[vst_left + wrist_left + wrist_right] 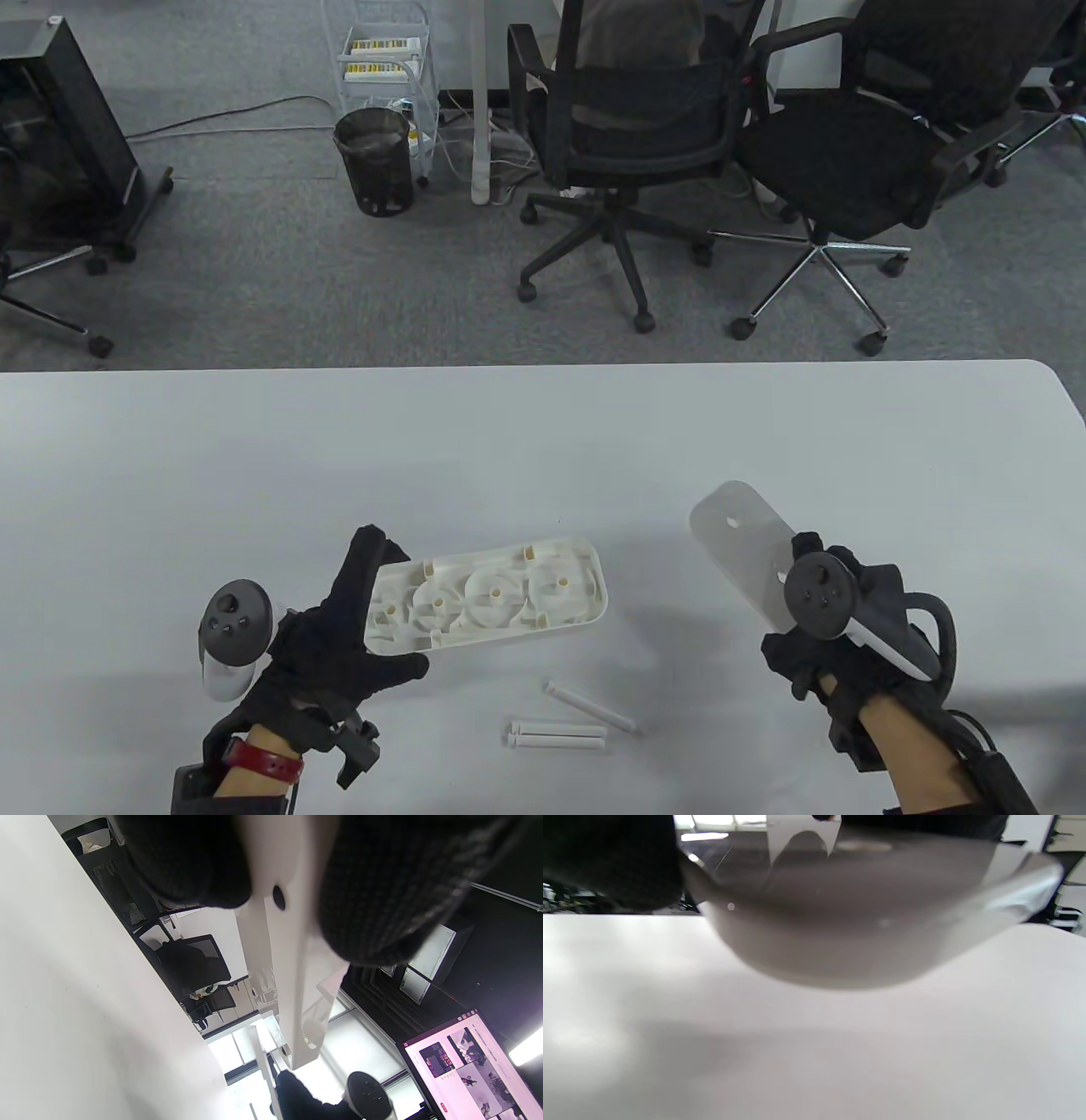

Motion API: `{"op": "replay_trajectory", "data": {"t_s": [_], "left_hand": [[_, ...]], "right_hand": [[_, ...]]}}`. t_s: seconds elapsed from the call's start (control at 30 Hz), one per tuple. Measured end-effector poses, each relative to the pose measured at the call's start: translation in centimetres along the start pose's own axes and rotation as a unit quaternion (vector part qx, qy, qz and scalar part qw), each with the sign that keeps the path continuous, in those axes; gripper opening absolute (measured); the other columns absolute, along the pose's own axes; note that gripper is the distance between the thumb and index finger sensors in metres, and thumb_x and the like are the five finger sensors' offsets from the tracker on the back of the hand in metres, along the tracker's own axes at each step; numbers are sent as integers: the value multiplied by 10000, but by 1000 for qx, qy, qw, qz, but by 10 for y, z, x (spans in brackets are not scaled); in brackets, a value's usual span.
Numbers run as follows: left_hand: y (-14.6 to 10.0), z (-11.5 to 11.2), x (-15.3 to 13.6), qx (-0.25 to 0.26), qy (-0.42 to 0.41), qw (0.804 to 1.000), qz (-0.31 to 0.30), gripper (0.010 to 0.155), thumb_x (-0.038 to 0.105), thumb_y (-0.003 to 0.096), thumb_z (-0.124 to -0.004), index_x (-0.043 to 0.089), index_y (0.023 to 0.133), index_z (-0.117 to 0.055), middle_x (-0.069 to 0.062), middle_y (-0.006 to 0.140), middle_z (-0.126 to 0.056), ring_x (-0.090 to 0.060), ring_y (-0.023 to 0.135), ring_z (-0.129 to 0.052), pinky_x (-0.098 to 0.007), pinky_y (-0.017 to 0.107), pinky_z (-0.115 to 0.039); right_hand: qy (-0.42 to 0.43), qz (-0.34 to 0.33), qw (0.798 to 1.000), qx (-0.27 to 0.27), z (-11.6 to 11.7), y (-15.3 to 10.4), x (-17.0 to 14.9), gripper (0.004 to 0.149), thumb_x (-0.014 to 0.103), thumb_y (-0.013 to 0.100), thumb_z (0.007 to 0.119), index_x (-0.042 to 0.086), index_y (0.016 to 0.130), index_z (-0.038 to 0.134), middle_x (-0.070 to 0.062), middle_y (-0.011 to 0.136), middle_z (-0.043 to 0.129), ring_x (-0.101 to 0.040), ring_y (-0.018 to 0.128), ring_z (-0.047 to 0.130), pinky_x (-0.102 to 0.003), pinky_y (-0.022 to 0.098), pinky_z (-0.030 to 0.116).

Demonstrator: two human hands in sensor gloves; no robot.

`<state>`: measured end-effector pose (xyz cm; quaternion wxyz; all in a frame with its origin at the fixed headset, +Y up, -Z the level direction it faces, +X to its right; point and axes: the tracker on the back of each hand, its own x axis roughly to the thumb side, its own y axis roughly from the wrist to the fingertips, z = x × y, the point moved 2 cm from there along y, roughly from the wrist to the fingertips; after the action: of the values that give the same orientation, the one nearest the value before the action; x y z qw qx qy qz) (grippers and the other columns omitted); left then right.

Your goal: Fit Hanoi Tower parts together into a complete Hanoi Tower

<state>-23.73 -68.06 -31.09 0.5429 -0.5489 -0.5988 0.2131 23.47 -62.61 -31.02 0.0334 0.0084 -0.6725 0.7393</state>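
Note:
My left hand (356,628) grips the left end of the white base shell (501,594), held with its ribbed inside and round sockets facing up, above the table. In the left wrist view the shell (292,984) runs away from my fingers (373,899). My right hand (836,645) holds a flat white cover plate (747,552) with small holes, lifted and tilted. In the right wrist view the plate (848,938) fills the upper half above the table. Three white pegs (568,722) lie on the table between my hands.
The white table (543,441) ends at a far edge with a rounded right corner. Beyond it are two black office chairs (628,144), a black bin (373,161) and a wire cart. A lit monitor (475,1065) shows in the left wrist view.

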Motion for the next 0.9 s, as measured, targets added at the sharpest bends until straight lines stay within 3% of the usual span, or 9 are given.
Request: {"op": "replay_trajectory", "data": {"t_s": [0.27,0.47,0.9], "left_hand": [[0,-2,4,-6,-2,1000,-5,1264,420,311,-1056,156,1061,-73,-236,1109,-302,-377,740,-924,-394,560,-857],[1,-4,5,-9,-5,1000,-8,1271,420,309,-1058,154,1058,-66,-244,1105,-307,-373,734,-930,-393,555,-862],[2,-10,11,-23,-9,1000,-15,1267,414,309,-1062,195,1061,-66,-249,1103,-312,-369,733,-941,-389,556,-873]], "right_hand": [[-18,-100,993,-66,-52,-13,56,1071,521,296,886,110,1016,208,-318,1065,378,-574,927,555,-704,693,487],[-38,-185,975,-120,-76,-25,92,1064,524,286,889,126,1020,230,-303,1075,396,-561,938,573,-701,703,489],[-32,-341,938,-49,-76,-24,173,1036,494,291,894,144,1022,250,-288,1093,364,-556,968,527,-697,720,465]]}}
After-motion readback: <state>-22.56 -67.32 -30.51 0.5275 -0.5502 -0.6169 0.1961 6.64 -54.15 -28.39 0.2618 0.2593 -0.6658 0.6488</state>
